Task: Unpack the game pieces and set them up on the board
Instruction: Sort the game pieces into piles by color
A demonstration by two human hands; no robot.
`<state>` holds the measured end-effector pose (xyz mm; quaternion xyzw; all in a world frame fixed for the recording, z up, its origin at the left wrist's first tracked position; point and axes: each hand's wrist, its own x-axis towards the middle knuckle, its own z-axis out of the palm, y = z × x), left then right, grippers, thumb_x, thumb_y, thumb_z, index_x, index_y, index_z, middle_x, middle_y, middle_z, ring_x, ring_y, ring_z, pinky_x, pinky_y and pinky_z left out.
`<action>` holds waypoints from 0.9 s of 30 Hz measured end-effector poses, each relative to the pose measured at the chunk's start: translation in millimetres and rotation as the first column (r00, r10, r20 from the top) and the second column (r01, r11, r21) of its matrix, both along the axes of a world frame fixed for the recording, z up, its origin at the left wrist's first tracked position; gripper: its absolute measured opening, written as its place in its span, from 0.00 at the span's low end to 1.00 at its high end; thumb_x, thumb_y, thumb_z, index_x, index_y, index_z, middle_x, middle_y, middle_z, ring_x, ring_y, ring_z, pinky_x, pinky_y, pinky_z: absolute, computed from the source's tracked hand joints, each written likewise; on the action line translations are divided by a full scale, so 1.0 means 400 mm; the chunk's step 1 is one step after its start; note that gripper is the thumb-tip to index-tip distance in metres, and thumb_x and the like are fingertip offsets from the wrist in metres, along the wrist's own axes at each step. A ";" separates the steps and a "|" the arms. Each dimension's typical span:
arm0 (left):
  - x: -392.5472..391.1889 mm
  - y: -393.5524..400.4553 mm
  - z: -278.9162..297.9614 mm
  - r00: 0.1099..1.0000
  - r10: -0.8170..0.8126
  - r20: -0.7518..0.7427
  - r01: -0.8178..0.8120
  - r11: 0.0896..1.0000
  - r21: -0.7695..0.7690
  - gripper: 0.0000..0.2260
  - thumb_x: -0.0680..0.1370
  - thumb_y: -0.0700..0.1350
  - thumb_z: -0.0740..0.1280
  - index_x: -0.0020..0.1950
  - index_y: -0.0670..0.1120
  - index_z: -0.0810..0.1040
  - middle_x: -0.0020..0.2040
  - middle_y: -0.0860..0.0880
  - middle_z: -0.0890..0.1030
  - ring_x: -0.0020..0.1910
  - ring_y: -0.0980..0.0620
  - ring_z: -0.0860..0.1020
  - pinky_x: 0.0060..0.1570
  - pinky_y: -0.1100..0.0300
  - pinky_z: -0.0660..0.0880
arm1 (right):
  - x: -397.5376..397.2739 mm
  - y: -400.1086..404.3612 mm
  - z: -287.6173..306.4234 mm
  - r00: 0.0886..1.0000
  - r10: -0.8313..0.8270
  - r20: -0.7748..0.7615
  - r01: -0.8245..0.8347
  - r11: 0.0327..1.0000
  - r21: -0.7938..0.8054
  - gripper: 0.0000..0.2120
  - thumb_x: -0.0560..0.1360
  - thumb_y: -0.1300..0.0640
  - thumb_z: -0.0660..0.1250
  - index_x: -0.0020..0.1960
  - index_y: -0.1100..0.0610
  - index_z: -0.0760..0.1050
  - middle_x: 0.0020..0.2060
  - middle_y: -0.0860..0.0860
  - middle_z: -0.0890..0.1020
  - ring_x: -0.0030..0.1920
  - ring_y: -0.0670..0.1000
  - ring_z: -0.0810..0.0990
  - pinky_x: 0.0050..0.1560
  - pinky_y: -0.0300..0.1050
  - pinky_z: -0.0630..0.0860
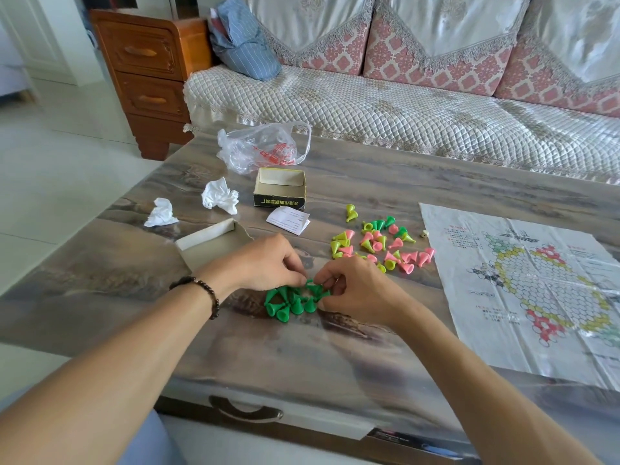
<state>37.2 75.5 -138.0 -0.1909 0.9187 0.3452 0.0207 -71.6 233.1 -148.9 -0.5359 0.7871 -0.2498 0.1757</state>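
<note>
Pieces are unpacked but none stands on the board [523, 283]. Left of it, the left hand [268, 263] and right hand [355, 286] pinch green pieces [288, 303]; mixed pieces [379, 243] await sorting.

A single wide-angle view from the person's head looks forward and steeply down over both forearms onto the counter [335, 347]. The near counter edge runs close below the lens; the sofa [369, 105] and wooden cabinet [147, 72] fill the far background, edges bowed by the lens.
</note>
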 end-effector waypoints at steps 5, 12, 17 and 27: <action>-0.003 -0.005 0.012 0.999 0.001 0.052 0.001 0.999 -0.032 0.06 0.75 0.49 0.71 0.47 0.50 0.86 0.43 0.50 0.85 0.47 0.50 0.81 0.52 0.53 0.77 | -0.016 0.006 0.010 1.000 0.001 -0.017 -0.001 1.000 -0.013 0.13 0.69 0.56 0.74 0.53 0.55 0.80 0.40 0.44 0.80 0.38 0.40 0.78 0.37 0.29 0.74; -0.048 -0.020 0.016 0.996 0.045 -0.080 -0.048 0.998 -0.040 0.04 0.76 0.48 0.70 0.48 0.52 0.84 0.39 0.59 0.80 0.38 0.63 0.75 0.37 0.72 0.69 | -0.081 0.028 0.029 0.990 -0.101 -0.096 0.094 0.993 -0.075 0.08 0.74 0.52 0.68 0.50 0.55 0.81 0.39 0.44 0.80 0.38 0.41 0.77 0.40 0.35 0.74; -0.142 -0.004 0.033 0.969 0.016 -0.247 -0.045 0.993 -0.113 0.03 0.76 0.47 0.70 0.45 0.52 0.83 0.37 0.60 0.79 0.36 0.62 0.76 0.41 0.65 0.72 | -0.166 0.036 0.054 0.957 -0.263 -0.124 0.241 0.956 -0.170 0.04 0.73 0.55 0.69 0.42 0.53 0.81 0.32 0.44 0.81 0.33 0.41 0.77 0.36 0.33 0.70; -0.381 0.035 0.041 0.960 -0.102 -0.262 0.028 0.962 -0.271 0.09 0.76 0.43 0.68 0.56 0.48 0.81 0.48 0.51 0.82 0.44 0.53 0.78 0.46 0.62 0.74 | -0.408 0.060 0.043 0.838 -0.516 -0.176 0.497 0.856 -0.142 0.07 0.72 0.61 0.69 0.49 0.57 0.83 0.41 0.51 0.84 0.43 0.50 0.81 0.45 0.40 0.75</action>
